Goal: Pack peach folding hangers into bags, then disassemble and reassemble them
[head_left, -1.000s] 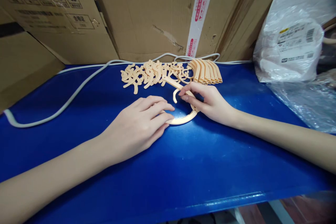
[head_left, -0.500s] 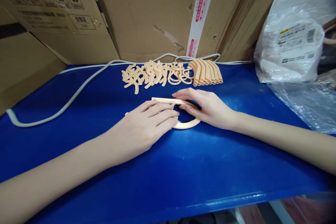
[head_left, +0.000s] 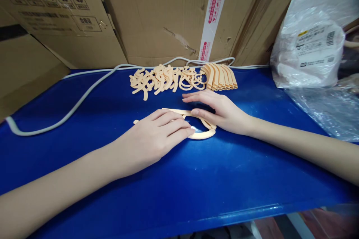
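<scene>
My left hand (head_left: 158,132) lies over a cream-coloured plastic assembly (head_left: 206,134) on the blue tabletop, its fingers together and bent down onto it. The assembly has a long narrow bar at the top and a curved piece forming a loop at the right; much of its left part is hidden under that hand. A small rounded end (head_left: 136,122) pokes out at the left of the knuckles. My right hand (head_left: 218,110) is open at the right end of the loop. Its thumb rests on the upper bar, while its other fingers stretch out above the blue surface behind.
Behind my hands lie a heap of small curved cream parts (head_left: 157,78) and a row of hollow curved arms (head_left: 221,77). A white cable (head_left: 84,99) runs along the back and left. Cardboard boxes (head_left: 168,15) stand behind; plastic-wrapped goods (head_left: 308,52) sit at right.
My right fingers have lifted off the upper bar and spread from the thumb. The assembly has shifted slightly toward me, showing more of its right end. My left hand has hardly moved.
</scene>
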The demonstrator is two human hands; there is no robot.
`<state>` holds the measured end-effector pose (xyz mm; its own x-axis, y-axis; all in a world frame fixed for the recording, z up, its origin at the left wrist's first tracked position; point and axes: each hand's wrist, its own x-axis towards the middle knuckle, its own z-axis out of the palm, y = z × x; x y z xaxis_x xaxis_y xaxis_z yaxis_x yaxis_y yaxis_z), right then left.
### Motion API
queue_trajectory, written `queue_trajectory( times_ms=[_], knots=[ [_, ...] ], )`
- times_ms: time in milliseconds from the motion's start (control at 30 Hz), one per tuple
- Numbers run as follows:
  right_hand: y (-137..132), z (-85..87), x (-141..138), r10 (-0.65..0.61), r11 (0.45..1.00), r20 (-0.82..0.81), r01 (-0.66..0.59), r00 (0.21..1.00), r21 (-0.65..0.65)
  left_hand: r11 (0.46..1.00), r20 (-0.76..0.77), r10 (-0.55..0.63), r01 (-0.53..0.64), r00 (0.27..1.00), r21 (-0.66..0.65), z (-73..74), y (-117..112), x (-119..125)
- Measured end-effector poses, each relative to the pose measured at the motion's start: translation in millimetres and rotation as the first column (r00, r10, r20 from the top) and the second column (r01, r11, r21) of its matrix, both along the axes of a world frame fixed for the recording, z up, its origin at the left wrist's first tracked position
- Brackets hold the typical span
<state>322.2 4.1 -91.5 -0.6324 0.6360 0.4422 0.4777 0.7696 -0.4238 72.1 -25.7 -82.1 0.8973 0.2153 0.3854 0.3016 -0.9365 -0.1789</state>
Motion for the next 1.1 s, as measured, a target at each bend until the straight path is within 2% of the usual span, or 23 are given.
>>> queue_trajectory(
  times_ms=[200, 333, 433, 633, 933, 1100],
  knots=[
    [12.8, -8.4, 5.5, 0.072, 0.997, 0.185, -0.07, 0.98, -0.017, 0.999, -0.029, 0.033, -0.034, 0.999, -0.025, 1.4, -0.2, 0.8],
    [11.5, -8.6, 2.6, 0.056, 0.998, 0.198, -0.061, 0.979, 0.019, 1.0, -0.028, 0.018, -0.018, 0.999, -0.007, 3.2, -0.3, 2.6],
    [10.7, -5.5, -1.7, 0.062, 0.997, 0.203, -0.068, 0.977, 0.022, 0.999, -0.02, -0.018, 0.019, 1.0, 0.049, 3.1, -1.6, 4.6],
    [12.7, -0.8, -6.0, 0.194, 0.979, 0.282, -0.203, 0.94, 0.003, 0.988, 0.024, -0.101, 0.098, 0.995, 0.123, 0.5, -6.5, 9.5],
    [6.0, 3.8, -7.8, 0.202, 0.961, 0.319, -0.251, 0.926, 0.119, 0.99, 0.024, -0.112, 0.109, 0.993, 0.084, 2.9, -9.0, 10.7],
    [2.3, 5.2, -9.3, 0.155, 0.979, 0.203, -0.178, 0.967, 0.098, 0.993, 0.094, -0.086, 0.078, 0.992, 0.093, 2.9, -12.2, 9.8]
  ],
)
